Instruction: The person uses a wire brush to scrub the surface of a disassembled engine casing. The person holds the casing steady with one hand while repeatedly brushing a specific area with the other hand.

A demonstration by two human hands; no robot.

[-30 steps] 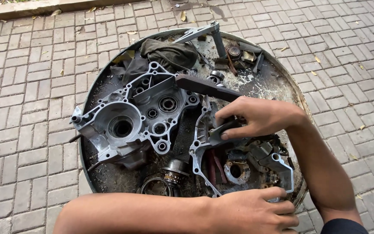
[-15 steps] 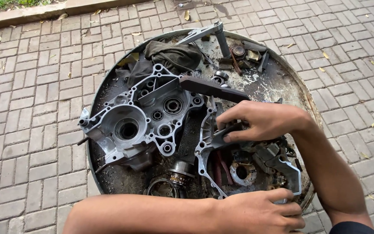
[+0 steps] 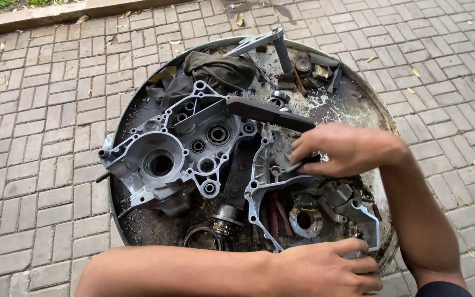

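Right at the centre of the work, the right hand (image 3: 353,149) closes its grip on a small dark tool (image 3: 303,163), thumb below and fingers curled over it, so the tool sits clamped between them with only its tip showing toward the left. That tip rests on the upper rim of the silver engine cover (image 3: 265,187), which lies directly beneath the right hand and reaches down toward the left hand (image 3: 325,269). The left hand's grip is pressed on the cover's lower right corner, fingers bent over the edge; whether they close fully around it cannot be told. The cover lies flat, open side up, its long axis running from upper left to lower right, and a rusty round part (image 3: 305,220) shows inside it. Just to its left, nearly touching, sits the larger silver crankcase half (image 3: 177,157), also open side up, with its long axis from lower left to upper right. A dark flat bar (image 3: 270,113) lies slanted above the right hand, over the crankcase's upper edge. All of this rests in a round, dirty metal tray (image 3: 358,104) set on brick paving (image 3: 34,137), with a dark rag (image 3: 218,69) near the tray's far edge.
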